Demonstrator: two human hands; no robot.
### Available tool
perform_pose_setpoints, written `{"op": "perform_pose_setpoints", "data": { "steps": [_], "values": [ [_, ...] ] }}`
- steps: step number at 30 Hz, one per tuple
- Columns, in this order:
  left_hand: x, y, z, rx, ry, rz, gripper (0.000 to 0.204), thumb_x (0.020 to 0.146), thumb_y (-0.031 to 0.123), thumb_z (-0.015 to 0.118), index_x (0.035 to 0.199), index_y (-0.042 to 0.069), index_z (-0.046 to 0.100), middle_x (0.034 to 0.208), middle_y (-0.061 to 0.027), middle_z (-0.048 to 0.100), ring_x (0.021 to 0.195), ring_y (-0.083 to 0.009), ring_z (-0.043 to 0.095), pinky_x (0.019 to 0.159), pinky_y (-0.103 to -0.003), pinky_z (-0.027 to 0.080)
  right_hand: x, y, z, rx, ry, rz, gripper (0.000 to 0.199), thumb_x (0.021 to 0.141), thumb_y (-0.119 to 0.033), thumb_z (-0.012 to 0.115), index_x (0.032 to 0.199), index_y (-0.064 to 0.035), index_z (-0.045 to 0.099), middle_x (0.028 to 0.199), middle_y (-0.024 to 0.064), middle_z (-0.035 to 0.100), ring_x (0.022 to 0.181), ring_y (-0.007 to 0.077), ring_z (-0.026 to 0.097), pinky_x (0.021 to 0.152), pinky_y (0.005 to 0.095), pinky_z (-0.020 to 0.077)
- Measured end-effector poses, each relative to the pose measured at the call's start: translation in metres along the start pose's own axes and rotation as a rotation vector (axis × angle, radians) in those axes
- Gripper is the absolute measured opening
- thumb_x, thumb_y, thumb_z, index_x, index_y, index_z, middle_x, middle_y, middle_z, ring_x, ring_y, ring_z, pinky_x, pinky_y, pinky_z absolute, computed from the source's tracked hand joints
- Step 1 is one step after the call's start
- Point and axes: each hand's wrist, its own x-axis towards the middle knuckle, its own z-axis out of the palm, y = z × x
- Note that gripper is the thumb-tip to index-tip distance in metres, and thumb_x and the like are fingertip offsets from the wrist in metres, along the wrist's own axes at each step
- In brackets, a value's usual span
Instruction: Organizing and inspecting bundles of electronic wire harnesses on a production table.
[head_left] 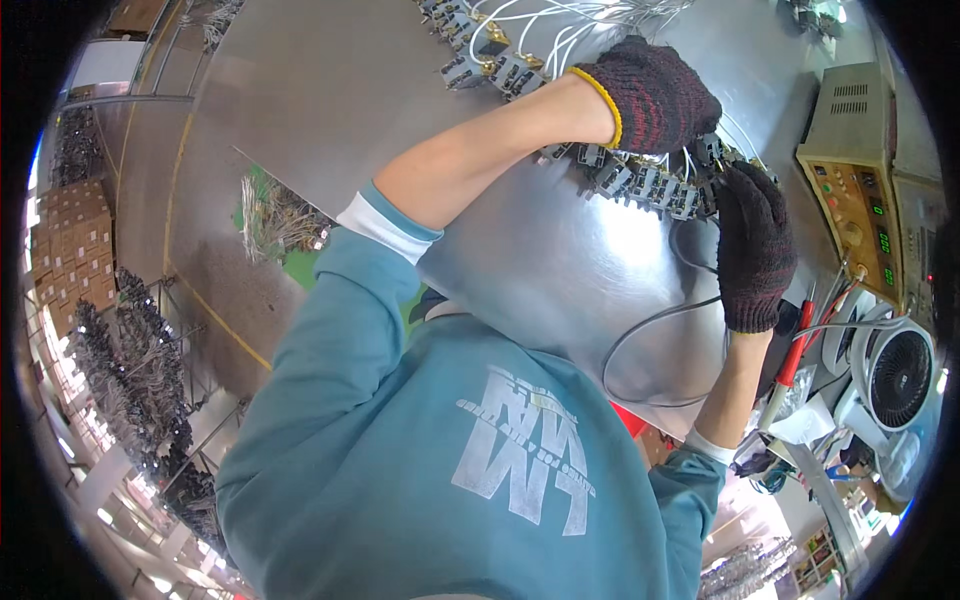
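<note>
My left hand, in a dark knitted glove with a yellow cuff, reaches across the metal table with its fingers curled down at the right end of a row of small grey-and-black blocks. My right hand, in a dark glove, is closed close beside it at the same end. What each hand pinches is hidden by the gloves. White wires run from the blocks toward the far edge. A thin grey cable loops over the table and passes beneath the right hand.
A beige bench instrument with lit green displays stands at the right. Near it lie a red-handled tool and a small fan. More wired parts lie left of the table edge. Brown cartons are stacked far left.
</note>
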Motion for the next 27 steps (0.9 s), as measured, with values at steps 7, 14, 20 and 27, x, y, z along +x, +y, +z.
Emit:
{"op": "perform_pose_setpoints", "data": {
  "steps": [7,14,20,27],
  "values": [
    [0.005,-0.001,-0.009,0.053,0.020,0.023,0.028,0.101,0.029,0.060,0.117,0.018,0.081,0.111,-0.0146,0.081,0.107,-0.0377,0.077,0.094,-0.055,0.058,0.002,0.015,0.000,0.187,0.028,0.029,0.031,0.098,-0.002,0.077,0.129,-0.0069,0.076,0.132,0.0152,0.076,0.124,0.0313,0.073,0.106,0.0408,0.0562],
    [0.016,0.008,-0.018,0.079,-0.038,0.010,0.027,0.102,0.029,0.060,0.116,0.018,0.081,0.111,-0.0145,0.080,0.108,-0.0369,0.077,0.096,-0.056,0.057,0.004,0.016,-0.012,0.312,0.043,0.149,0.030,0.098,-0.002,0.077,0.128,-0.0060,0.076,0.130,0.0158,0.076,0.123,0.0311,0.073,0.106,0.0404,0.0559],
    [0.020,0.005,-0.016,0.026,-0.003,0.025,0.027,0.103,0.030,0.060,0.117,0.018,0.080,0.110,-0.0140,0.080,0.110,-0.0364,0.076,0.096,-0.056,0.057,0.013,0.014,-0.021,0.058,-0.006,0.002,0.032,0.097,-0.003,0.078,0.129,-0.0070,0.076,0.130,0.0149,0.076,0.120,0.0326,0.074,0.103,0.0401,0.0579],
    [0.022,-0.001,-0.015,0.075,-0.054,0.029,0.027,0.102,0.029,0.061,0.117,0.018,0.080,0.111,-0.0141,0.080,0.110,-0.0360,0.077,0.096,-0.055,0.058,0.018,0.023,-0.017,-0.036,-0.103,-0.064,0.031,0.098,-0.006,0.077,0.129,-0.0091,0.076,0.132,0.0143,0.075,0.118,0.0335,0.075,0.098,0.0410,0.0600]
  ]
}}
